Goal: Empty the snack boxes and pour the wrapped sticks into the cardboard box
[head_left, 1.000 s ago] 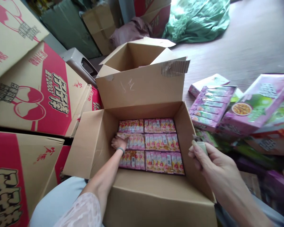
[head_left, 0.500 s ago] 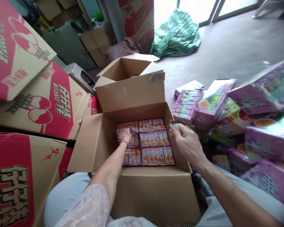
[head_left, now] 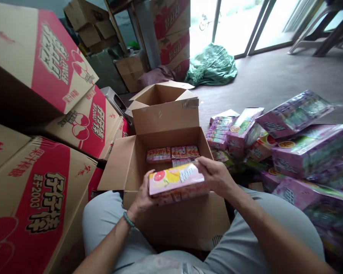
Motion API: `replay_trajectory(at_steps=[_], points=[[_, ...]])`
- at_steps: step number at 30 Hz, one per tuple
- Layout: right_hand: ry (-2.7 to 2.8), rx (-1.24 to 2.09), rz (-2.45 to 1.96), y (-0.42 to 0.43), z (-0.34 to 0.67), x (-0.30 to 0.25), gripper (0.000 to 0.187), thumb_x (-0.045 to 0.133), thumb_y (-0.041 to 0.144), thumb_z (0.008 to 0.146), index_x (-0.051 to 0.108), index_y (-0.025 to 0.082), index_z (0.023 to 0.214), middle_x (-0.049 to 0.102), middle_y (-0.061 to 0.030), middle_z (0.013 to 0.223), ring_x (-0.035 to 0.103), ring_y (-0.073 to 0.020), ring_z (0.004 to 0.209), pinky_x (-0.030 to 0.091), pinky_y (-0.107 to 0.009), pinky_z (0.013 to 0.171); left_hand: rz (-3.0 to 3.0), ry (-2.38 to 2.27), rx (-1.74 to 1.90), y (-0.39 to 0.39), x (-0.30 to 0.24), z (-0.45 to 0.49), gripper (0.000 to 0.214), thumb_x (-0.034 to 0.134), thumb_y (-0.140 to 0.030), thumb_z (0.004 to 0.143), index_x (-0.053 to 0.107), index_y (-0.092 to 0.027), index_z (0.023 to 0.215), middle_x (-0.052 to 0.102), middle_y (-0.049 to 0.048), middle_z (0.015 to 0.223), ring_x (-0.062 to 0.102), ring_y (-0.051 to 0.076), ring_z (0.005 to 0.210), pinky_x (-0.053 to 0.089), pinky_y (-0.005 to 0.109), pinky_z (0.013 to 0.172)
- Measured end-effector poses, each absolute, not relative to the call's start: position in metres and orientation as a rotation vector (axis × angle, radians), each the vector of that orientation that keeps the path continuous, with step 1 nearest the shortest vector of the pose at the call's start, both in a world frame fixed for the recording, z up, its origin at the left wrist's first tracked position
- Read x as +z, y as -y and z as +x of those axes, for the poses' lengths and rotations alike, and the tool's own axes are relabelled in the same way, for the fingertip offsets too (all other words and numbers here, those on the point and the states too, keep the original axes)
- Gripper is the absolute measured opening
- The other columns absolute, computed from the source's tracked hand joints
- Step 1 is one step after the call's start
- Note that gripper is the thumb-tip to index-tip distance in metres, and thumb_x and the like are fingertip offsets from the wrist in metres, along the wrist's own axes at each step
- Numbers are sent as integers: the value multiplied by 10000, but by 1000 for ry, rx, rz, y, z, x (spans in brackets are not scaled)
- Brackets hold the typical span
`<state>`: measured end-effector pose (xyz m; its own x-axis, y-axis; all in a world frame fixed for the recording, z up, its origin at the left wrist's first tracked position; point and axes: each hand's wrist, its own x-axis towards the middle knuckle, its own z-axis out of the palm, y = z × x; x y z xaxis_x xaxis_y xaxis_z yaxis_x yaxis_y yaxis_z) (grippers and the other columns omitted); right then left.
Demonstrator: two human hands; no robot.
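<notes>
A pink snack pack (head_left: 175,182) printed with fruit is held above the near edge of an open cardboard box (head_left: 131,167) between my knees. My left hand (head_left: 144,196) grips the pack's left end from below. My right hand (head_left: 214,175) is closed on its right end. Whether the small grey-green object from the earlier frames is still in that hand is hidden. Inside the box lie rows of pink packs (head_left: 173,153).
Large red-and-tan cartons (head_left: 45,125) are stacked at my left. A pile of purple wrapped packs (head_left: 288,140) lies on the floor at my right. Behind the box stands another open carton (head_left: 160,93), then a green bag (head_left: 211,64) by glass doors.
My left hand has lifted one pink pack out of the box. My right hand has come across to take its other end. The view has tilted upward.
</notes>
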<state>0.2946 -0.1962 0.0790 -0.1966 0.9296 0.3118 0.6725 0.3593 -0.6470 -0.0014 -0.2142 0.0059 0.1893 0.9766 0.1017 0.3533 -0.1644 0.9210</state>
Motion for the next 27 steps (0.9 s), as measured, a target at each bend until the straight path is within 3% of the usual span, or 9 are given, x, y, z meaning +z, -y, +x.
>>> replay_trajectory(at_steps=[5, 9, 15, 20, 27], points=[[2697, 245, -1490, 231, 248, 93, 211, 430, 180, 944, 636, 198, 902, 685, -66, 905, 628, -177, 753, 334, -274, 624, 1734, -1259, 1080, 239, -24, 3, 837, 871, -425, 636, 371, -247, 1282, 539, 101, 1231, 594, 269, 1108, 499, 442, 988], [2965, 172, -1362, 237, 194, 107, 242, 449, 146, 924, 670, 173, 1018, 712, -106, 957, 671, -212, 809, 383, -284, 635, 1751, -1250, 1153, 244, -29, 5, 842, 869, -428, 639, 359, -257, 1287, 531, 74, 1209, 585, 243, 1066, 501, 404, 947], [3128, 46, -1410, 241, 147, 113, 271, 423, 103, 942, 691, 128, 978, 732, -149, 910, 699, -248, 804, 429, -293, 607, 1793, -1179, 1199, 249, -37, 3, 752, 813, -399, 687, 363, -248, 1269, 569, 75, 1168, 609, 233, 991, 518, 378, 878], [3171, -89, -1373, 238, 173, 109, 264, 424, 119, 957, 682, 135, 1007, 729, -142, 913, 703, -254, 820, 441, -300, 624, 1807, -1139, 1189, 251, -37, -1, 769, 815, -359, 707, 347, -263, 1309, 558, 77, 1228, 603, 232, 1060, 507, 367, 936], [3057, -221, -1670, 227, 269, 112, 256, 419, 113, 967, 658, 161, 1044, 724, -99, 987, 698, -215, 909, 417, -278, 663, 1813, -1134, 1158, 247, -38, -2, 751, 793, -365, 722, 345, -254, 1314, 559, 113, 1250, 598, 263, 1113, 484, 408, 995]])
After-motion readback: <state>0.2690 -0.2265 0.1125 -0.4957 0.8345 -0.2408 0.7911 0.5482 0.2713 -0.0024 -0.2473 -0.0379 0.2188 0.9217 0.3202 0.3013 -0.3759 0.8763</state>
